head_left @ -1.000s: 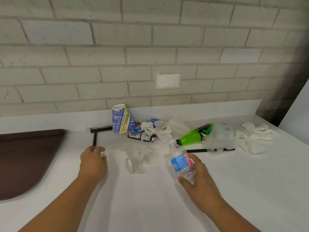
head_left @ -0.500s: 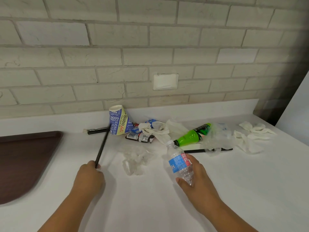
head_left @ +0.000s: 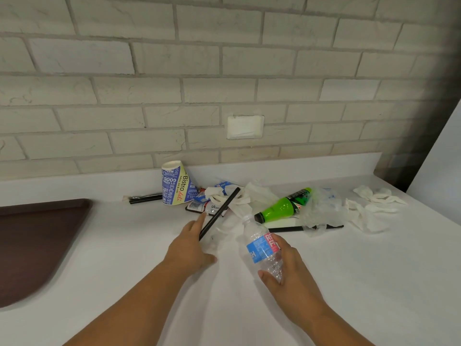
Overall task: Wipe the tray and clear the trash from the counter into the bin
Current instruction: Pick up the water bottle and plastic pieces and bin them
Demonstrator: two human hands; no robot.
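Observation:
My left hand [head_left: 190, 243] grips a black straw [head_left: 219, 213] that slants up to the right, and it rests over a crumpled clear plastic wrap [head_left: 222, 229] on the white counter [head_left: 349, 283]. A clear water bottle [head_left: 262, 248] with a blue and pink label is held tilted in my right hand [head_left: 284, 268]. The dark brown tray [head_left: 37, 243] lies at the left edge. Behind the hands sits a trash pile: an upturned Bistro paper cup [head_left: 175, 183], a green bottle [head_left: 284, 206], wrappers [head_left: 212, 196] and white napkins [head_left: 242, 196].
Another black straw [head_left: 144, 198] lies by the backsplash left of the cup, and a third [head_left: 287, 229] lies under clear plastic [head_left: 319, 208]. Crumpled white tissues [head_left: 374, 203] sit at the far right. A brick wall with a white outlet plate [head_left: 245, 126] backs the counter.
My left hand picked the black straw up off the counter and carried it right, onto the crumpled plastic wrap. The right hand kept hold of the water bottle.

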